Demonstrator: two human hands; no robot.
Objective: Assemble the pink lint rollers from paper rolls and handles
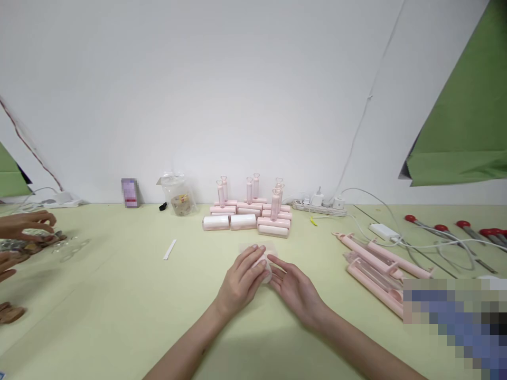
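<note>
Since the left hand (237, 279) clasps the white roll (266, 274), its axis is unclear. Just right of it, the right hand (296, 291) lies uncurled.

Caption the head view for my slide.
Left hand holds a white roll, right hand beside it; pink rollers behind.

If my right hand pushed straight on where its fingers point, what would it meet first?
Most likely the white roll, partly covered by the left hand; the right hand may already be touching it, depth being unclear.
</note>
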